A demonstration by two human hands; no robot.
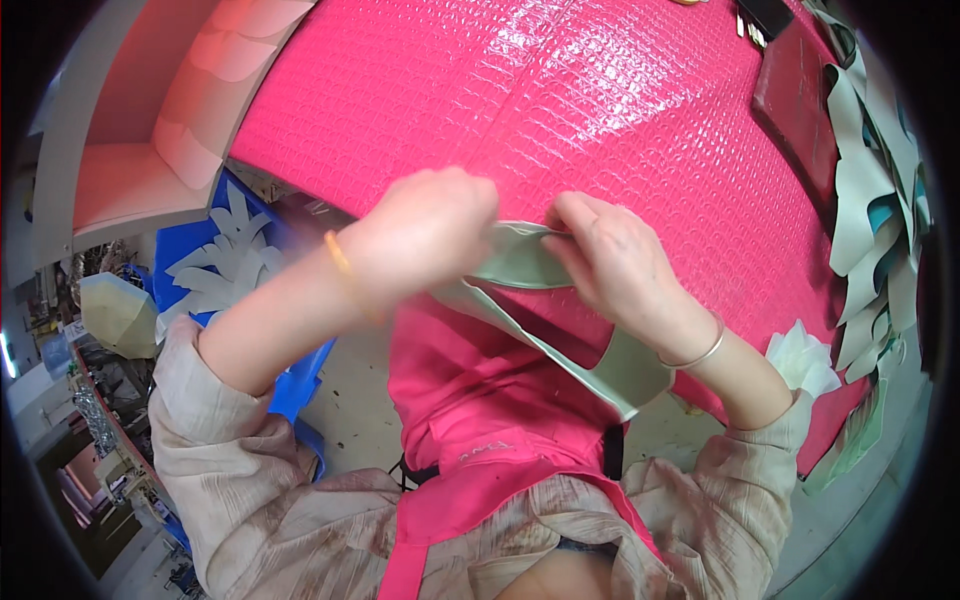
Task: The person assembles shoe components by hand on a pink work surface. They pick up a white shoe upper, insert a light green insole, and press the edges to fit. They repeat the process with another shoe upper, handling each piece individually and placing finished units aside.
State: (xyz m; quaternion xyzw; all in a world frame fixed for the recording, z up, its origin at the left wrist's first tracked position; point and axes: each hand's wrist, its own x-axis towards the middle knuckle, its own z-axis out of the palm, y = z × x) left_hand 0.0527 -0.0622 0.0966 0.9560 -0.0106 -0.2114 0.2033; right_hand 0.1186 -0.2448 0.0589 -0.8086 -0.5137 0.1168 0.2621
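Close above the near edge of the pink table, a pale green, leather-like piece (527, 262) is stretched between my hands. Its long, bent strip hangs over my lap in a loop, with a wider part at the lower right. My right hand (618, 256) pinches the right end of its upper part between thumb and fingers. My left hand (432, 222), slightly blurred, is closed at the other end; its fingertips are hidden behind the back of the hand. A yellow band circles the left wrist, and a silver bangle the right.
Glossy pink embossed sheeting covers the table (420, 110). Pale green cut pieces (865, 170) hang over its right side beside a dark red slab (797, 105). White petal-like pieces (803, 360) lie nearer. At left are an open box-like shelf (130, 180) and a blue container (290, 385).
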